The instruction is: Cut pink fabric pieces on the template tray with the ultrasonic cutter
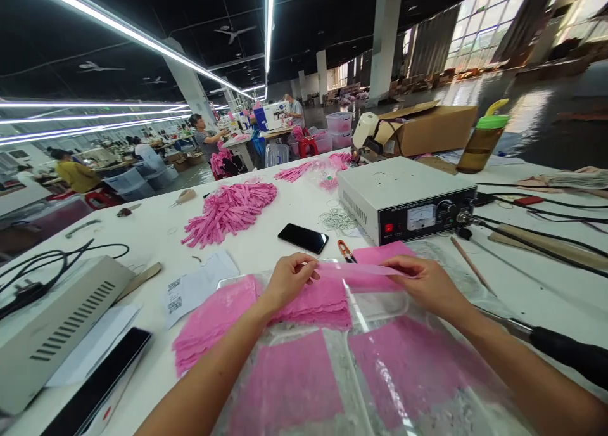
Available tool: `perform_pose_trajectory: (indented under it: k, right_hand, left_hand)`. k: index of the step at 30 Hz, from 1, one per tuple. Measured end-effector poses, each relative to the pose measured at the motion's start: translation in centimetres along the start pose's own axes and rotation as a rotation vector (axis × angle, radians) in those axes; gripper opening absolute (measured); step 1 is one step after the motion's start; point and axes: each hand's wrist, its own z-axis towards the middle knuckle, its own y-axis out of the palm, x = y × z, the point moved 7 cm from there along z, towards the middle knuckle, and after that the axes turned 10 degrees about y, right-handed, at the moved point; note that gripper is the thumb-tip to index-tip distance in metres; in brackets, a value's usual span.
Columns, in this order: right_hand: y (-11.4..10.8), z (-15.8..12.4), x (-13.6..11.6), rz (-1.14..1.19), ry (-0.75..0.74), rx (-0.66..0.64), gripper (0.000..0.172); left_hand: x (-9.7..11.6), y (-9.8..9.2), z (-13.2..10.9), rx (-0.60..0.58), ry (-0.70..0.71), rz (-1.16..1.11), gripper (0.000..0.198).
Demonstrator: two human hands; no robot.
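Between my two hands a thin pink fabric strip (pixel 357 270) is stretched out above the table. My left hand (pixel 292 277) pinches its left end, and my right hand (pixel 427 281) is closed on the right end. Under the left hand lies a stack of pink fabric pieces (pixel 313 306), with another pink stack (pixel 216 322) to its left. Flat pink pieces (pixel 299 379) show through a clear plastic sheet (pixel 344 385) nearer to me. Just beyond the strip are orange-handled thread snips (pixel 346 251) and a further pink piece (pixel 384 251).
A grey control box (pixel 408 195) with a dial and cables stands at the back right, near a bottle (pixel 482 138). A black phone (pixel 303 237) and a heap of pink strips (pixel 232 213) lie beyond my hands. A black-handled tool (pixel 565 353) is at right. Co-workers sit farther back.
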Motion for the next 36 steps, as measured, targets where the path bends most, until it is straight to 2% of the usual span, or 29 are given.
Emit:
perform_pose_trajectory:
  k: [5,8,10,12,14,16,18,20,22,25,28,32,34,36]
  right_hand:
    - [4.2,-2.4,-2.7,0.092,-0.014,-0.232,0.022]
    - [5.3,-4.3,-3.8,0.106,-0.068,-0.269,0.018]
    - [5.6,-6.1,-4.1,0.085,-0.163,-0.265,0.016]
    - [5.7,-8.4,-3.8,0.027,-0.325,-0.252,0.025]
    - [5.7,-10.6,-2.8,-0.026,-0.45,-0.236,0.038]
    - [5.4,-12.0,-1.2,-0.061,-0.475,-0.216,0.043]
    - [5.2,-12.6,0.0,-0.078,-0.448,-0.216,0.043]
    - [4.8,-12.7,0.1,-0.055,-0.435,-0.227,0.043]
    - [4.5,-12.5,-0.7,-0.006,-0.442,-0.245,0.041]
    - [4.1,-11.7,-1.9,0.062,-0.404,-0.254,0.034]
    - [3.7,-11.1,-2.4,0.141,-0.36,-0.249,0.026]
    - [3.5,-10.6,-2.3,0.251,-0.283,-0.266,0.02]
    - [3.4,-10.3,-1.5,0.33,-0.166,-0.274,0.016]
    - [3.6,-10.2,0.1,0.407,0.064,-0.293,0.023]
  left_hand:
    - [-0.5,-3.8,-5.7,-0.007,-0.078,0.002,0.026]
    - [0.8,-4.7,-10.0,-0.112,-0.053,0.009,0.022]
    - [1.8,-4.2,-12.8,-0.243,-0.016,0.027,0.015]
    - [2.6,-2.7,-15.1,-0.464,0.009,0.128,0.017]
    - [3.0,-1.2,-16.2,-0.587,0.03,0.171,0.023]
    - [3.5,0.0,-15.5,-0.575,0.073,0.141,0.025]
    - [4.0,1.2,-13.5,-0.498,0.126,0.094,0.027]
    - [4.2,2.7,-11.0,-0.439,0.134,0.044,0.031]
    - [3.9,4.9,-8.8,-0.483,0.03,-0.067,0.041]
    - [2.9,8.3,-7.0,-0.621,-0.203,-0.251,0.052]
    - [2.4,10.6,-6.4,-0.705,-0.298,-0.353,0.049]
    - [1.6,11.7,-6.7,-0.726,-0.343,-0.428,0.024]
    - [1.2,11.7,-6.9,-0.694,-0.366,-0.455,0.015]
    - [1.0,11.6,-7.0,-0.651,-0.384,-0.477,0.017]
